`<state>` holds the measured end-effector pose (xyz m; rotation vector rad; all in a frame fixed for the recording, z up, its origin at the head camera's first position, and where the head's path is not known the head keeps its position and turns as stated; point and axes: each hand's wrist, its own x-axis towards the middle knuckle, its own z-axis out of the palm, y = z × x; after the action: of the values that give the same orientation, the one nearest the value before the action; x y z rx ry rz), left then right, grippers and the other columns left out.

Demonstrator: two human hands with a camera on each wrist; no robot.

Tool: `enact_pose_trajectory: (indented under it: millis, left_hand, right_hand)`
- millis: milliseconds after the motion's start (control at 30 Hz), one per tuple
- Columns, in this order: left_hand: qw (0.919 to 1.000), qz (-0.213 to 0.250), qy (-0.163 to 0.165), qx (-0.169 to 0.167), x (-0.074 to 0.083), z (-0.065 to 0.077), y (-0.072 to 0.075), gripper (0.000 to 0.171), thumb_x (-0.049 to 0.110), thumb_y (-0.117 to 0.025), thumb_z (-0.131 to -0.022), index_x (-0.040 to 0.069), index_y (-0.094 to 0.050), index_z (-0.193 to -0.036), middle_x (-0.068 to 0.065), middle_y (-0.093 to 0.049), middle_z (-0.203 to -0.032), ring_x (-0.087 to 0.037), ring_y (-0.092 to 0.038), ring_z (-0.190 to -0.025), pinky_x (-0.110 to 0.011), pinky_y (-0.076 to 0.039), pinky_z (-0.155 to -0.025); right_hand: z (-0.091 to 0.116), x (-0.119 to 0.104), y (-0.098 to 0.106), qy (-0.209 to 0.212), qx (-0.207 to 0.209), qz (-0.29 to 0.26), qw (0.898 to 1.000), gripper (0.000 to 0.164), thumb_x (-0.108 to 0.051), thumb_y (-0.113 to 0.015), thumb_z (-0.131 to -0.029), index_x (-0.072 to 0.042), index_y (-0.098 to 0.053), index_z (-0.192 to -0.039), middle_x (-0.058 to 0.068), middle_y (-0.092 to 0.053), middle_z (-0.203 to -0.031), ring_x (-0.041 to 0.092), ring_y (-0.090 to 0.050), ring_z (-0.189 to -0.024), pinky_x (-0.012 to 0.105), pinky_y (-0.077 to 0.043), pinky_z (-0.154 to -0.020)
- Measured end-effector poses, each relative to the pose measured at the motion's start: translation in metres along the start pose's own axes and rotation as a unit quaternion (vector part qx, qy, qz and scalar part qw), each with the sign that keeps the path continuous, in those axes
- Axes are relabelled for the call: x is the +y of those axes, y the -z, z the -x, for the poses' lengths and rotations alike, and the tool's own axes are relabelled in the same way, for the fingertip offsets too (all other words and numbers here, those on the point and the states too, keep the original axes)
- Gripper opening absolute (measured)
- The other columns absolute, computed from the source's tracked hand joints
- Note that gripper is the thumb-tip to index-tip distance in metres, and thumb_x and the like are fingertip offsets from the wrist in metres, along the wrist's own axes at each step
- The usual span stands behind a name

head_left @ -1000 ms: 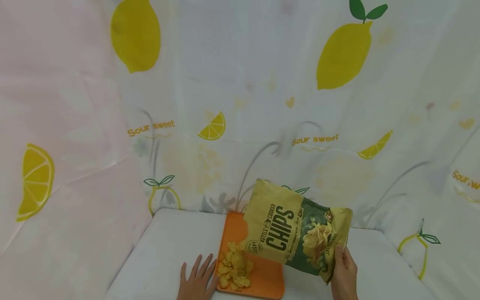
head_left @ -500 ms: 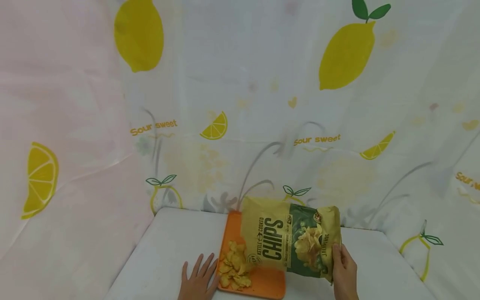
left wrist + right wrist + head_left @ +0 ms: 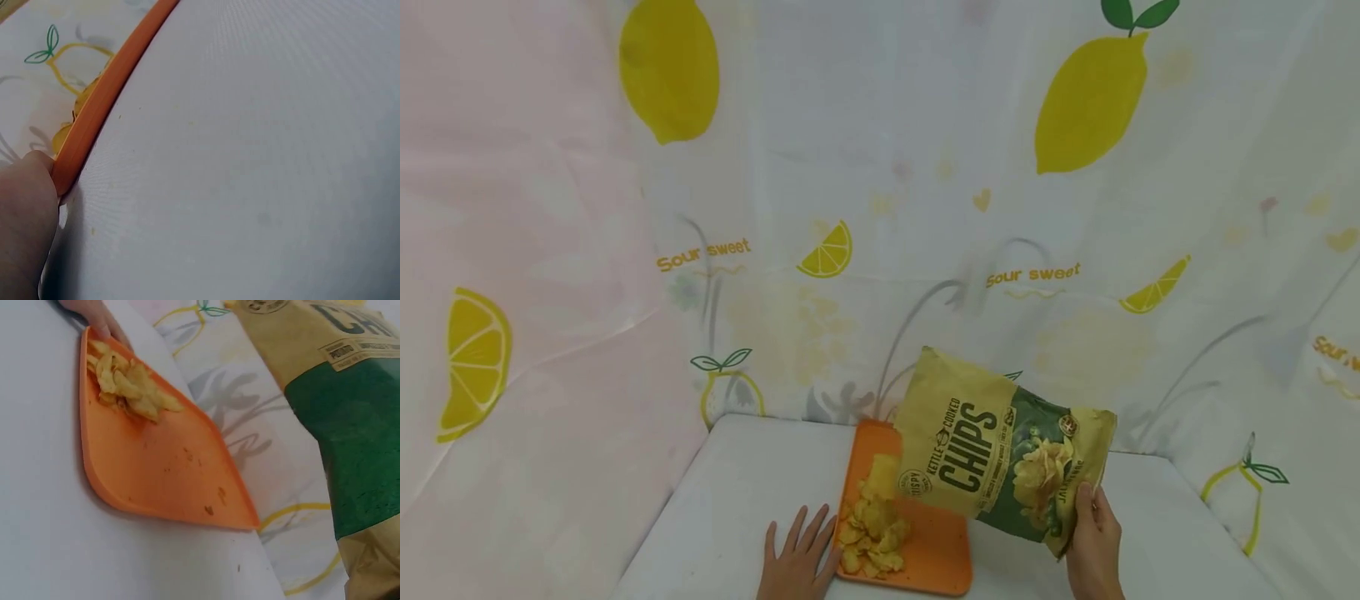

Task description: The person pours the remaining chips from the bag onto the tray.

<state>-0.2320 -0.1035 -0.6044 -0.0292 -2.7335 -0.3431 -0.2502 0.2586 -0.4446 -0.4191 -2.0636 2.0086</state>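
Note:
In the head view my right hand grips the lower right end of a tan and green chip bag. The bag tilts above an orange tray, its other end over the tray's left side. A heap of potato chips lies along that side; a paler chip shows beside the bag, and I cannot tell whether it rests on the heap. My left hand lies with spread fingers on the white table, its thumb against the tray's left edge. In the left wrist view the hand touches the tray rim.
A lemon-print cloth hangs behind and at the sides of the white table. Small crumbs dot the tray floor in the right wrist view, and a few specks lie on the table near the left hand.
The bag first dipped and came nearly level over the tray, then rose and tilted again. The chip heap now reaches farther back. My left hand has stayed by the tray.

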Motion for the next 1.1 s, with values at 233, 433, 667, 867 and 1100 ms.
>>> enact_pose_trajectory:
  millis: [233, 433, 667, 867, 1100]
  left_hand:
    - [0.9997, 0.002, -0.012, -0.022, -0.003, -0.002, 0.003, 0.052, 0.062, -0.035, -0.086, 0.038, -0.044, -0.131, 0.015, -0.041, -0.140, -0.019, -0.036, -0.131, -0.057, -0.014, -0.108]
    - [0.9989, 0.007, -0.019, -0.042, -0.005, -0.004, 0.006, 0.054, 0.062, -0.036, -0.085, 0.037, -0.041, -0.133, 0.013, -0.039, -0.142, -0.021, -0.034, -0.133, -0.058, -0.013, -0.108]
    - [0.9979, 0.004, -0.015, -0.063, -0.004, -0.003, 0.011, 0.055, 0.062, -0.036, -0.086, 0.036, -0.040, -0.134, 0.013, -0.038, -0.143, -0.021, -0.033, -0.133, -0.058, -0.013, -0.108]
    - [0.9988, 0.005, -0.014, -0.047, -0.004, -0.003, 0.009, 0.053, 0.062, -0.035, -0.086, 0.037, -0.042, -0.132, 0.013, -0.040, -0.141, -0.020, -0.035, -0.132, -0.058, -0.015, -0.107]
    - [0.9992, -0.005, -0.022, -0.034, -0.004, -0.002, 0.006, 0.055, 0.065, -0.032, -0.085, 0.038, -0.041, -0.132, 0.014, -0.039, -0.142, -0.020, -0.036, -0.131, -0.058, -0.015, -0.107]
  right_hand:
    - [0.001, -0.001, 0.001, 0.013, 0.032, 0.030, 0.999, 0.060, -0.058, -0.033, -0.087, -0.020, -0.039, -0.133, -0.027, -0.052, -0.092, -0.014, -0.053, -0.081, 0.008, -0.049, -0.066]
    - [-0.001, -0.001, 0.002, -0.007, 0.015, -0.006, 1.000, 0.068, -0.060, -0.031, -0.085, -0.023, -0.027, -0.142, -0.025, -0.048, -0.105, -0.018, -0.051, -0.087, 0.005, -0.048, -0.071]
    - [0.000, 0.005, 0.005, -0.023, 0.012, -0.002, 1.000, 0.069, -0.062, -0.029, -0.084, -0.028, -0.022, -0.143, -0.021, -0.044, -0.114, -0.019, -0.049, -0.087, 0.006, -0.048, -0.072]
    - [-0.002, 0.002, 0.004, 0.000, 0.024, 0.058, 0.998, 0.060, -0.061, -0.031, -0.085, -0.022, -0.041, -0.129, -0.021, -0.051, -0.096, -0.013, -0.050, -0.080, 0.010, -0.047, -0.066]
    - [-0.003, 0.000, 0.005, 0.001, 0.029, 0.009, 1.000, 0.062, -0.059, -0.030, -0.086, -0.025, -0.033, -0.138, -0.023, -0.049, -0.102, -0.016, -0.051, -0.083, 0.008, -0.048, -0.067]
